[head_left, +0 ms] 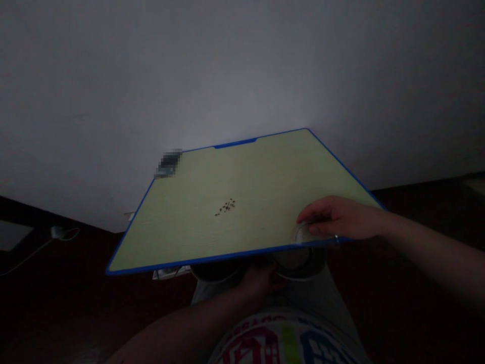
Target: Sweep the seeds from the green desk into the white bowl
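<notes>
A pale board-like tabletop (261, 177) with a blue rim stands in front of me. Near its right front edge, my right hand (337, 217) curls its fingers round a clear, rounded, cup-like container (302, 233). Most of that container is behind the fingers, and the dim light blurs its outline. A small scatter of dark brown bits (227, 206) lies near the middle of the tabletop. Below the front edge, over my lap, is my left hand (259, 280). Shadow and the tabletop hide its fingers.
A pixelated dark item (168, 163) sits at the far left corner. Behind the tabletop rises a plain wall (242, 76). On the left, a white cable (30, 257) runs to a plug (57, 232). My legs (314, 290) are under the front edge, above a dark reddish floor (409, 313).
</notes>
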Available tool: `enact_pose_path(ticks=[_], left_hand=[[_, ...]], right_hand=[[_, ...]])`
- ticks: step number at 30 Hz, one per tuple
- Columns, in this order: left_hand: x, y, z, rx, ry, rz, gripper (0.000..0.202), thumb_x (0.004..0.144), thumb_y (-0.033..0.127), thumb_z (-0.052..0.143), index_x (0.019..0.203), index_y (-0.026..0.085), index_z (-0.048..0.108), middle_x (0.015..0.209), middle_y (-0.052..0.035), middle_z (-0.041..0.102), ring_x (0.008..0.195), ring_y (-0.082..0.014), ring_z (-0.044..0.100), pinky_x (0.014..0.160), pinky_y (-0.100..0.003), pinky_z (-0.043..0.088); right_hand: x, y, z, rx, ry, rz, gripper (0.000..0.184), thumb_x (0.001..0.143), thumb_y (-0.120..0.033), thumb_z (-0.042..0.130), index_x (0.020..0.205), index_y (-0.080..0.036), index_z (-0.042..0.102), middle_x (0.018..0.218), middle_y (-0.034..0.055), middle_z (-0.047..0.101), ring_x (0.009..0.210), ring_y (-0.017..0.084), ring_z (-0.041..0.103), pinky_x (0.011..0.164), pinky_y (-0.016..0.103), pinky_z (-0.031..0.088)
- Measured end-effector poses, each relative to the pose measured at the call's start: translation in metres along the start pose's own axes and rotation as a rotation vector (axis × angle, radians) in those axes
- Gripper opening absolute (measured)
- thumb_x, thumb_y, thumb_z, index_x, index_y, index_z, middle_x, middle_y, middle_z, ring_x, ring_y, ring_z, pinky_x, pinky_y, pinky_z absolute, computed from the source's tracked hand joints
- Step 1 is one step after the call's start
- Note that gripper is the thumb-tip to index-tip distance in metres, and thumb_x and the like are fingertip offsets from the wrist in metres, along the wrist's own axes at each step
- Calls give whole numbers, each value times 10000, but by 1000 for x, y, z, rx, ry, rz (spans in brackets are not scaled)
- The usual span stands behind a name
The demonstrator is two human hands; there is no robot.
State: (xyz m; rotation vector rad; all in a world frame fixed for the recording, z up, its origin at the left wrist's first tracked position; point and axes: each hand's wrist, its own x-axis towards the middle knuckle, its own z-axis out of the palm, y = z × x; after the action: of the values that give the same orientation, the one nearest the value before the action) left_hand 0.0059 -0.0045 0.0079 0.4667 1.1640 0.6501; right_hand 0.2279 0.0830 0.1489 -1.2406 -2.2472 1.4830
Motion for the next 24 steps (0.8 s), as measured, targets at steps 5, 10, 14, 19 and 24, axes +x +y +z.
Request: enact_pose_path(ticks=[5, 10, 14, 19, 24], left_hand=[[2, -2, -7, -21, -40, -49, 288, 855, 345, 502, 1062, 151, 550, 962, -49, 647, 780, -169, 632, 725, -381, 520], [-33, 18, -24, 58, -82, -113, 164, 795, 230, 547, 883, 130, 642, 691, -30, 678, 648, -163, 647, 704, -330, 500], [-84, 40, -61, 214, -1, -61, 125, 643, 228, 722, 612, 118, 673, 576, -21, 667, 559, -134, 591, 543, -215, 426], [-109, 39, -117, 202, 307, 40, 355, 692, 481, 613, 532, 166, 573, 414, 43, 525, 370, -100, 436, 385, -218, 289], [-82, 31, -149, 144, 447, 49, 423, 637, 588, 587, 544, 182, 511, 422, 35, 529, 382, -134, 503, 418, -253, 378]], right_hand=[[2, 6, 1, 63, -19, 1, 337, 758, -409, 557, 1025, -212, 612, 753, 4, 620, 653, 145, 551, 576, 262, 415], [2, 2, 0, 115, -30, 29, 315, 744, -383, 576, 1003, -207, 612, 724, -4, 613, 594, 121, 531, 541, 248, 400], [5, 4, -5, 80, -18, 49, 323, 736, -392, 588, 1003, -209, 610, 751, 3, 628, 631, 132, 555, 564, 251, 415], [32, 10, -23, -58, 75, 23, 363, 753, -398, 556, 1055, -199, 591, 785, 12, 643, 649, 141, 570, 580, 261, 421], [85, -5, -41, -420, 212, -50, 336, 760, -323, 527, 1041, -161, 616, 743, 25, 637, 634, 146, 550, 576, 261, 389]])
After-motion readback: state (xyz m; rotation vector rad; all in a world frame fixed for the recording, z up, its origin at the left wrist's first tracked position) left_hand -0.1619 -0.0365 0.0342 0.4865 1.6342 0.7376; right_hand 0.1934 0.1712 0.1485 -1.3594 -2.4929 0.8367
